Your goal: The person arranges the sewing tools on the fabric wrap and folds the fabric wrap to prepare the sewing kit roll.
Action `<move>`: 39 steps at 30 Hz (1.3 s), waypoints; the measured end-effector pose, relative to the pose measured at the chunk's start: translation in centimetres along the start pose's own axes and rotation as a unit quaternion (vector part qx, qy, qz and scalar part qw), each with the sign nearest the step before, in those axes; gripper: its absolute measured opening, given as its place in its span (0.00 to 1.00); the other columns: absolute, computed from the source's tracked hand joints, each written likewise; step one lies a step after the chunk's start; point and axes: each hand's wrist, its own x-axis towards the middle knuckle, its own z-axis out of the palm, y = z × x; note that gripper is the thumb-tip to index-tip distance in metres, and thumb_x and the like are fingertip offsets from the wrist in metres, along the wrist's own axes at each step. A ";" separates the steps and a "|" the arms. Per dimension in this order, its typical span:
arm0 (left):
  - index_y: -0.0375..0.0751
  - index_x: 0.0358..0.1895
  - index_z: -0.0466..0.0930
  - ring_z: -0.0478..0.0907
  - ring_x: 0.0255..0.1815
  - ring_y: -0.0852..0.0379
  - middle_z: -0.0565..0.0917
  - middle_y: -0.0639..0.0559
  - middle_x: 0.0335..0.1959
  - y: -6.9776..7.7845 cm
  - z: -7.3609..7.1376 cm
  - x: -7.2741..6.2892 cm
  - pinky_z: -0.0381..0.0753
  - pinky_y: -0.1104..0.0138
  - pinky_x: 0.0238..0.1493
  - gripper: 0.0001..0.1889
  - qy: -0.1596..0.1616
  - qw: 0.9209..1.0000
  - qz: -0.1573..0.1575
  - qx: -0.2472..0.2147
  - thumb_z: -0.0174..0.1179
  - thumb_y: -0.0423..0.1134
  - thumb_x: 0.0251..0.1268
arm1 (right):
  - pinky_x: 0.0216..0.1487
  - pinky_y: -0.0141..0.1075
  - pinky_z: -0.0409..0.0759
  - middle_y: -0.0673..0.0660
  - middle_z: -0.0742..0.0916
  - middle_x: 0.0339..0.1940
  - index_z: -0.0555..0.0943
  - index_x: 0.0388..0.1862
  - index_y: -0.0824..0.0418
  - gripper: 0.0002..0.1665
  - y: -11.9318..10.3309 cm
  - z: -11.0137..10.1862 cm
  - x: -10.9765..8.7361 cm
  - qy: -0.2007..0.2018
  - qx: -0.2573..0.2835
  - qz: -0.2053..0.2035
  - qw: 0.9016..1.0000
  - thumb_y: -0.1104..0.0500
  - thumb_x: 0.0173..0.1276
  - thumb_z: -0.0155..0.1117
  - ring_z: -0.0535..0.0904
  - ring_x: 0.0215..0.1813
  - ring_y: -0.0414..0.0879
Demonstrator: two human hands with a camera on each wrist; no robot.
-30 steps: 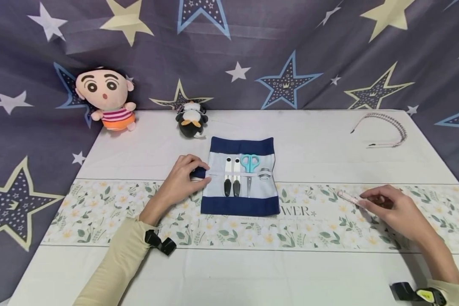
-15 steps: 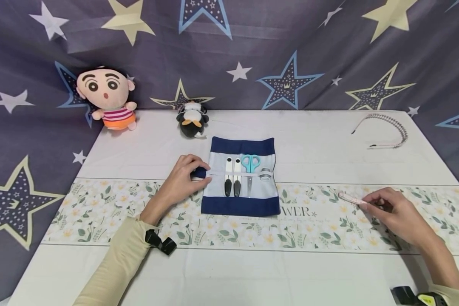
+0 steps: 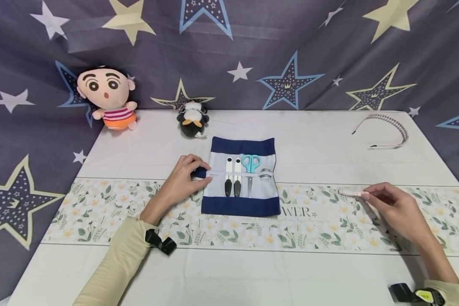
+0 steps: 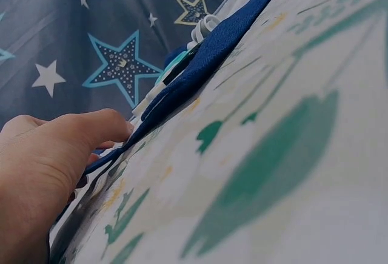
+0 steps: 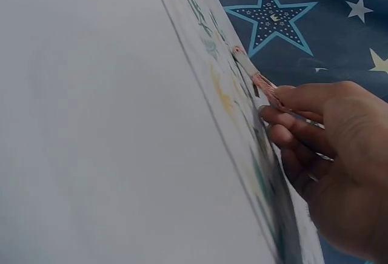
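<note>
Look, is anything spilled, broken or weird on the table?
Nothing looks spilled or broken. The one oddity might be the slim pinkish thing, held in the right grip away from the blue pouch, where scissors and other tools sit strapped.

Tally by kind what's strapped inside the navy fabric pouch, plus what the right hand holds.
Slim white-and-black tools: 2
Teal-handled scissors: 1
Pale-grey coiled item: 1
Slim pink item in right hand: 1
Total: 5

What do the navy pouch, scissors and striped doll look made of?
Navy pouch: matte cloth; its edges ripple and bend. Scissors: probably plastic handles, evenly turquoise, and metal blades, silvery gray. Striped doll: likely soft, matte plush, from its rounded, stuffed-looking limbs; fiber unclear.
</note>
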 end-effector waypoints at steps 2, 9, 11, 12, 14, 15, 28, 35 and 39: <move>0.43 0.50 0.86 0.68 0.55 0.43 0.77 0.45 0.54 0.0 0.0 0.0 0.72 0.50 0.51 0.13 -0.001 1.000 -0.002 0.000 0.71 0.42 0.67 | 0.34 0.25 0.73 0.51 0.88 0.39 0.83 0.49 0.62 0.10 -0.1 0.3 0.2 0.011 0.007 0.000 1.000 0.57 0.77 0.67 0.79 0.35 0.36; 0.43 0.50 0.86 0.68 0.55 0.44 0.77 0.45 0.54 0.0 -0.1 -0.1 0.72 0.50 0.51 0.13 -0.006 1.000 -0.009 -0.003 0.71 0.42 0.68 | 0.35 0.25 0.70 0.49 0.85 0.40 0.82 0.53 0.65 0.12 -0.5 1.2 1.2 0.036 0.041 0.004 0.999 0.58 0.78 0.65 0.77 0.36 0.39; 0.43 0.50 0.86 0.68 0.55 0.44 0.77 0.45 0.54 0.0 0.0 -0.1 0.72 0.50 0.51 0.12 -0.006 1.000 -0.010 -0.002 0.71 0.43 0.68 | 0.35 0.24 0.71 0.51 0.85 0.41 0.81 0.54 0.66 0.12 -0.8 1.5 1.6 0.040 0.057 -0.006 0.998 0.60 0.78 0.65 0.78 0.37 0.39; 0.43 0.50 0.86 0.68 0.55 0.44 0.77 0.45 0.54 0.0 0.0 -0.1 0.72 0.51 0.51 0.12 -0.006 1.000 -0.010 -0.002 0.71 0.43 0.68 | 0.35 0.24 0.72 0.52 0.85 0.41 0.81 0.54 0.66 0.12 -0.9 1.6 1.8 0.042 0.066 -0.011 0.997 0.61 0.78 0.65 0.78 0.37 0.39; 0.43 0.50 0.86 0.68 0.55 0.44 0.77 0.46 0.54 0.0 0.0 -0.1 0.71 0.51 0.51 0.12 -0.006 1.000 -0.010 -0.002 0.71 0.43 0.68 | 0.37 0.23 0.73 0.53 0.85 0.41 0.81 0.54 0.67 0.12 -1.2 1.9 2.1 0.042 0.087 -0.020 0.995 0.62 0.77 0.65 0.80 0.39 0.39; 0.43 0.50 0.86 0.68 0.55 0.44 0.77 0.46 0.54 0.0 0.0 -0.1 0.71 0.51 0.51 0.12 -0.006 1.000 -0.009 -0.002 0.71 0.42 0.68 | 0.37 0.22 0.74 0.53 0.85 0.41 0.81 0.54 0.68 0.12 -1.4 2.0 2.3 0.043 0.093 -0.022 0.994 0.62 0.77 0.65 0.80 0.39 0.39; 0.43 0.49 0.87 0.69 0.53 0.45 0.78 0.46 0.52 0.1 -0.1 0.1 0.71 0.52 0.49 0.11 -0.003 1.000 -0.006 -0.005 0.70 0.42 0.69 | 0.42 0.22 0.75 0.53 0.86 0.42 0.82 0.53 0.69 0.11 -4.0 3.5 5.1 0.037 0.143 -0.054 0.988 0.64 0.77 0.65 0.82 0.42 0.42; 0.43 0.50 0.87 0.69 0.53 0.45 0.78 0.47 0.51 0.2 -0.2 0.0 0.72 0.53 0.48 0.11 -0.007 1.000 -0.010 -0.004 0.70 0.42 0.69 | 0.42 0.25 0.76 0.54 0.87 0.41 0.83 0.52 0.71 0.10 -5.9 4.8 6.9 0.018 0.191 -0.084 0.978 0.68 0.75 0.65 0.83 0.41 0.44; 0.43 0.50 0.87 0.69 0.52 0.45 0.78 0.46 0.51 0.2 -0.2 0.0 0.72 0.53 0.48 0.11 -0.005 1.000 -0.008 -0.004 0.70 0.42 0.69 | 0.45 0.25 0.77 0.53 0.88 0.41 0.82 0.51 0.73 0.10 -7.5 5.5 8.1 0.006 0.218 -0.104 0.970 0.69 0.75 0.65 0.83 0.43 0.43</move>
